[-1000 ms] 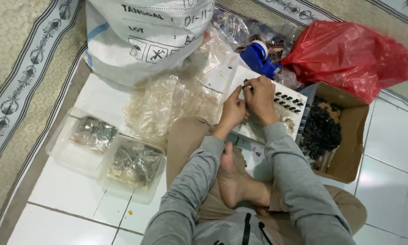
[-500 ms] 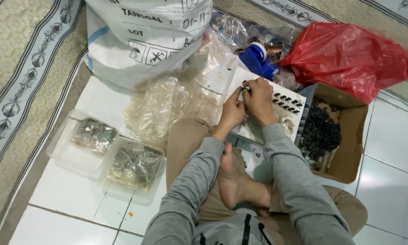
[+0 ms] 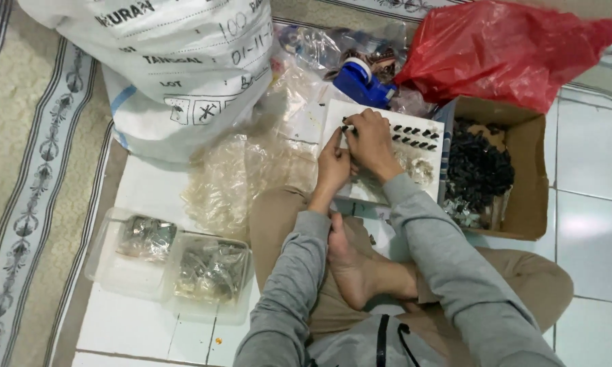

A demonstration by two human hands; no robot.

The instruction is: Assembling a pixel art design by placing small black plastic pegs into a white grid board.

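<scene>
Pinching a small dark piece at upper left corner of the white board, both hands meeting just above centre frame.

Left hand [image 3: 333,163] steadying the white board [image 3: 387,122] from lower left, fingers curled narrow on its edge, thumb tip near the small dark piece [image 3: 345,127]. Right hand [image 3: 370,139] sitting over the board from the right, fingertips closing tight on that piece, so nearer of the two. Piece lying up & left of both palms, long axis approx. left-right, matching the rows of dark pieces [image 3: 415,136] running right across the board. Cardboard box [image 3: 523,177] w/ more dark parts sitting right of the board.
</scene>
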